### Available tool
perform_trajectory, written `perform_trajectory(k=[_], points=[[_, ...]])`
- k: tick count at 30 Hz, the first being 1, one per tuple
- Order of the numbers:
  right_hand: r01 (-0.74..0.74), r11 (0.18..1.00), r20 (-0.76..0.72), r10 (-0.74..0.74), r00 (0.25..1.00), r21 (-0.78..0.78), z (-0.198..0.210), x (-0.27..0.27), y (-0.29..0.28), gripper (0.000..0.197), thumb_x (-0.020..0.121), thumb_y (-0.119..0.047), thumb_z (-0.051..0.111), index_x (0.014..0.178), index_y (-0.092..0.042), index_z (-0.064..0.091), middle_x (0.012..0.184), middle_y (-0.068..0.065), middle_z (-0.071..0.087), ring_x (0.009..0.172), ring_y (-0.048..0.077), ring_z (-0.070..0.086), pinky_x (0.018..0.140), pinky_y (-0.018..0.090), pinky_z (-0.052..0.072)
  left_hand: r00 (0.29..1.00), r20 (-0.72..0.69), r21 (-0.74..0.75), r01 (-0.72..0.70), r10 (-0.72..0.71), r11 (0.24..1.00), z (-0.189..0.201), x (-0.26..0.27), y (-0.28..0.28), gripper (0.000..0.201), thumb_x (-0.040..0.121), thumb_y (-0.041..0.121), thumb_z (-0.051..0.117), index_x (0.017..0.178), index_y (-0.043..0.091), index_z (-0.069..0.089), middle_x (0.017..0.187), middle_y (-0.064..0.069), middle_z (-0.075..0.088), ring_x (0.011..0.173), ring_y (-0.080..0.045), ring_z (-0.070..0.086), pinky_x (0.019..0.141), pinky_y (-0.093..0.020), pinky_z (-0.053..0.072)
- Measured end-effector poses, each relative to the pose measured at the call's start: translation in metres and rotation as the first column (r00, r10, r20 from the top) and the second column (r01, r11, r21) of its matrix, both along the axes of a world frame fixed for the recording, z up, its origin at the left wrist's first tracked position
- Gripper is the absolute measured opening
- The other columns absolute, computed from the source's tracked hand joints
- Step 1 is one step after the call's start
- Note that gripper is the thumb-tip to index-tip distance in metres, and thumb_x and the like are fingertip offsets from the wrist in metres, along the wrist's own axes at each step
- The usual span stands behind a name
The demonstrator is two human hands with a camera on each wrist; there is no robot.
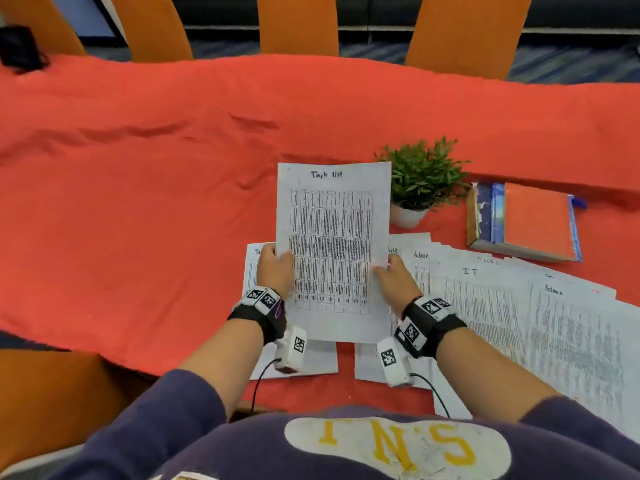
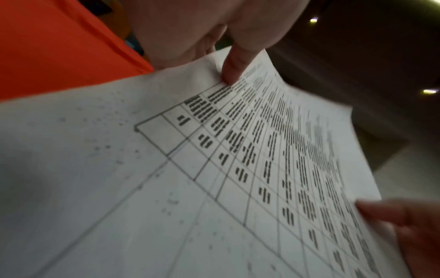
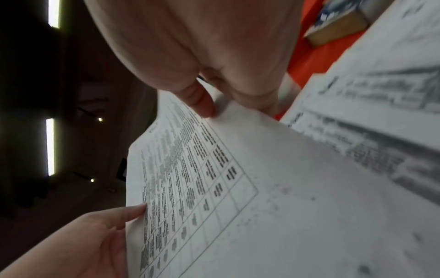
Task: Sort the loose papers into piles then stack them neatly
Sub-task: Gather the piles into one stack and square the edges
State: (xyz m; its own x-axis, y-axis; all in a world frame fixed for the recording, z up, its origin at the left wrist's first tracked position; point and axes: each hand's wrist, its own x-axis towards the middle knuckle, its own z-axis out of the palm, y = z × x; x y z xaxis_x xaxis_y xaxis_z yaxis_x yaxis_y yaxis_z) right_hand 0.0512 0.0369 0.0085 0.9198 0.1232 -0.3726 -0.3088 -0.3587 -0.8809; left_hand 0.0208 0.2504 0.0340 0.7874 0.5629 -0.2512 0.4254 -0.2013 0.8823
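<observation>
I hold a printed sheet headed "Task list" (image 1: pixel 332 251) up off the table, tilted toward me. My left hand (image 1: pixel 275 268) pinches its left edge, thumb on the printed face (image 2: pixel 234 65). My right hand (image 1: pixel 394 277) pinches the right edge, thumb on top (image 3: pixel 202 101). Under the left side of the sheet lies a small pile (image 1: pixel 254 271) on the red cloth. A spread of loose papers (image 1: pixel 519 317) headed "Admin" and "IT" fans out to the right, overlapping one another.
A small potted plant (image 1: pixel 424 178) stands just behind the held sheet. A stack of books (image 1: pixel 526 223) with an orange cover lies at the right. The red tablecloth (image 1: pixel 138 188) stretches left and back. Orange chairs (image 1: pixel 298 26) line the far edge.
</observation>
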Motion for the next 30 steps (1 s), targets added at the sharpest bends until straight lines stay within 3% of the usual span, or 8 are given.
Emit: perform_trajectory(k=[3,7,10,14,18,23,26,30], points=[[-0.135,0.98,-0.054,0.128,0.99,-0.144,-0.026,-0.004,0.04,0.026,0.088,-0.026,0.048,0.106,-0.008,0.053,0.092,0.008,0.06,0.081,0.026,0.058,0.07,0.038,0.049,0.993,-0.114,0.009,-0.032,0.033,0.999,-0.02,-0.017,0.043,0.008,0.094,0.007,0.048,0.098,0.013,0.047,0.091,-0.007,0.054,0.067,-0.016,0.048,0.055,-0.023,0.037],[-0.231,0.936,-0.116,0.208,0.971,-0.265,-0.053,-0.011,0.069,0.018,0.089,-0.026,0.059,0.097,-0.01,0.053,0.078,0.001,0.054,0.065,0.015,0.05,0.055,0.024,0.038,0.964,-0.248,-0.002,-0.101,0.097,0.995,-0.058,-0.038,0.079,0.006,0.092,0.005,0.05,0.097,0.008,0.047,0.09,-0.009,0.055,0.062,-0.014,0.048,0.053,-0.025,0.039],[-0.266,0.903,-0.136,0.233,0.963,-0.336,-0.063,-0.015,0.08,0.018,0.087,-0.025,0.063,0.089,-0.012,0.05,0.076,0.0,0.051,0.071,0.018,0.051,0.055,0.024,0.037,0.948,-0.303,0.021,-0.097,0.099,0.995,-0.08,-0.045,0.091,0.004,0.093,0.006,0.05,0.095,0.007,0.049,0.089,-0.008,0.056,0.065,-0.016,0.05,0.051,-0.024,0.039],[-0.249,0.884,-0.146,0.207,0.967,-0.396,-0.07,-0.016,0.091,0.019,0.085,-0.023,0.064,0.086,-0.013,0.048,0.078,-0.001,0.049,0.065,0.012,0.046,0.054,0.022,0.036,0.934,-0.34,0.038,-0.106,0.112,0.994,-0.1,-0.044,0.094,0.007,0.093,0.005,0.049,0.1,0.005,0.05,0.105,-0.017,0.061,0.079,-0.024,0.056,0.065,-0.03,0.045],[-0.2,0.893,-0.16,0.146,0.976,-0.402,-0.073,-0.02,0.094,0.018,0.084,-0.018,0.065,0.087,-0.012,0.048,0.076,-0.002,0.048,0.065,0.012,0.046,0.051,0.02,0.034,0.908,-0.402,0.1,-0.084,0.117,0.991,-0.112,-0.041,0.096,0.031,0.092,0.005,0.049,0.121,-0.004,0.048,0.12,-0.021,0.059,0.105,-0.035,0.06,0.081,-0.036,0.046],[-0.154,0.915,-0.13,0.113,0.985,-0.373,-0.069,-0.021,0.092,0.021,0.085,-0.014,0.065,0.102,-0.008,0.055,0.094,0.003,0.056,0.084,0.018,0.053,0.071,0.025,0.045,0.835,-0.532,0.24,-0.009,0.14,0.971,-0.117,-0.041,0.101,0.038,0.088,0.016,0.058,0.12,-0.002,0.048,0.123,-0.022,0.054,0.11,-0.04,0.055,0.093,-0.048,0.05],[-0.042,0.938,-0.063,0.021,0.998,-0.345,-0.062,-0.015,0.069,0.025,0.085,-0.014,0.064,0.108,-0.009,0.055,0.104,0.008,0.058,0.083,0.021,0.056,0.072,0.028,0.047,0.813,-0.557,0.279,-0.009,0.17,0.96,-0.118,-0.041,0.1,0.046,0.087,0.017,0.061,0.126,0.0,0.044,0.132,-0.023,0.043,0.121,-0.041,0.045,0.101,-0.049,0.043],[0.067,0.795,0.072,-0.029,0.997,-0.603,-0.062,-0.011,0.012,0.034,0.083,-0.022,0.065,0.113,-0.01,0.052,0.12,0.013,0.048,0.112,0.029,0.048,0.089,0.036,0.044,0.805,-0.567,0.312,0.011,0.177,0.95,-0.112,-0.036,0.096,0.048,0.086,0.014,0.059,0.13,0.002,0.042,0.136,-0.022,0.038,0.126,-0.04,0.039,0.103,-0.048,0.041]])
